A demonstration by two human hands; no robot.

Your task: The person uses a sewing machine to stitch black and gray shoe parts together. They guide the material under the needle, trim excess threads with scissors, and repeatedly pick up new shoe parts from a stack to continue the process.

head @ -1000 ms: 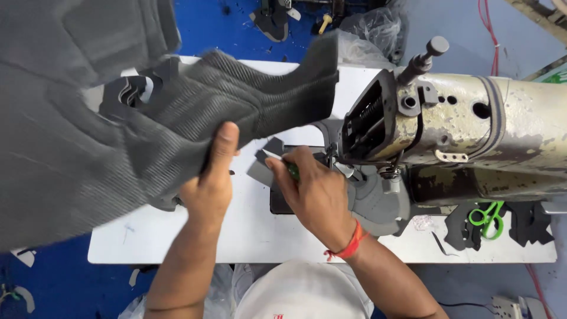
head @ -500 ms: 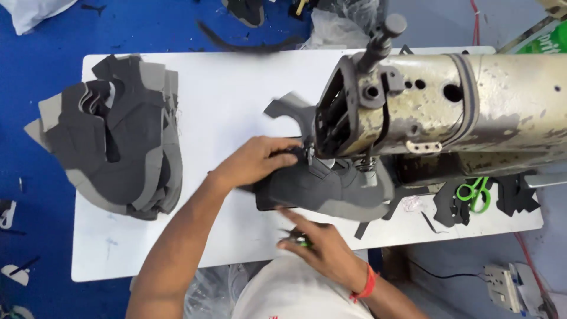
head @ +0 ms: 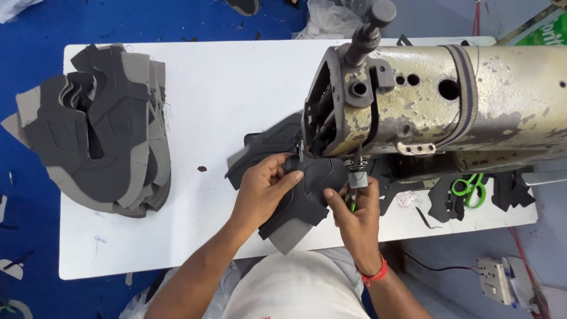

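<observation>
A dark grey fabric piece (head: 307,195) is held between the hands. Above them, a cream sewing machine (head: 449,100) mottled with dark chips is seen. Green-handled scissors (head: 469,189) lie right of the hands; a grey stack (head: 100,130) on the white table (head: 224,82) lies left.

You're in a sewing workshop, likely for shoe uppers. A heavy, worn industrial sewing machine (head: 437,100) sits on a white tabletop (head: 230,88) (paint chipped all over it). A stack of cut grey pieces (head: 100,153) lies at the left, green scissors (head: 469,189) beside the machine, scraps on the blue floor (head: 29,77).
</observation>
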